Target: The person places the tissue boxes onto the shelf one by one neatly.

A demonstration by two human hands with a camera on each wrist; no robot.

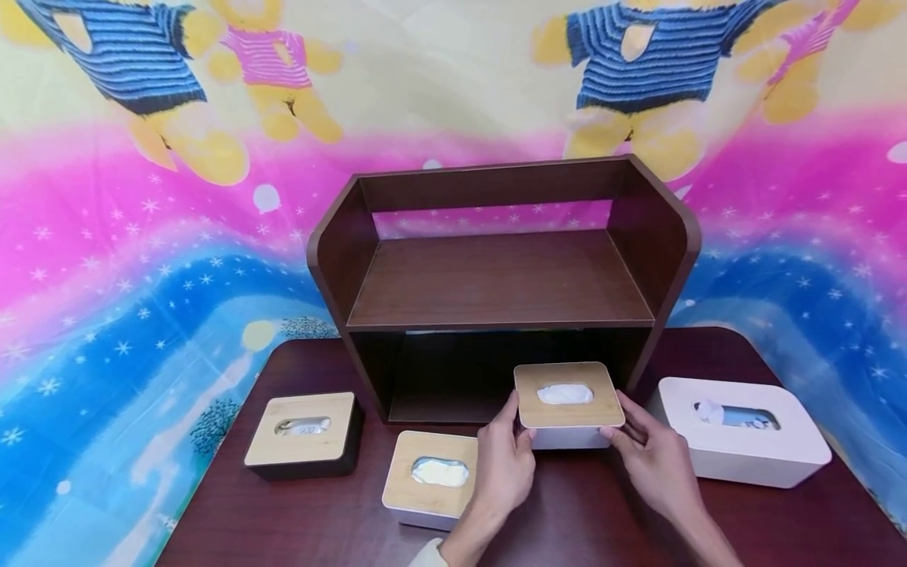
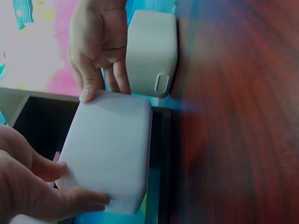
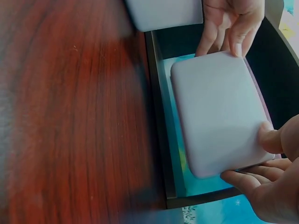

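Between my two hands is a tissue box (image 1: pixel 567 417) with a white body and a wood-look lid, tissue showing in its oval slot. My left hand (image 1: pixel 505 461) grips its left end, thumb on the near side. On the opposite end my right hand (image 1: pixel 655 457) holds it the same way. The box is raised off the table, in front of the lower opening of a dark brown shelf (image 1: pixel 503 276). Both wrist views show the box's plain white side (image 2: pixel 110 144) with fingers pinching its two ends.
A similar wood-lidded tissue box (image 1: pixel 418 492) stands left of my left hand. Farther left is a dark-bodied tissue box (image 1: pixel 301 441) with a wood-look lid. A larger white tissue box (image 1: pixel 751 457) is at the right. All stand on a dark red table (image 1: pixel 567 520) before a printed cloth.
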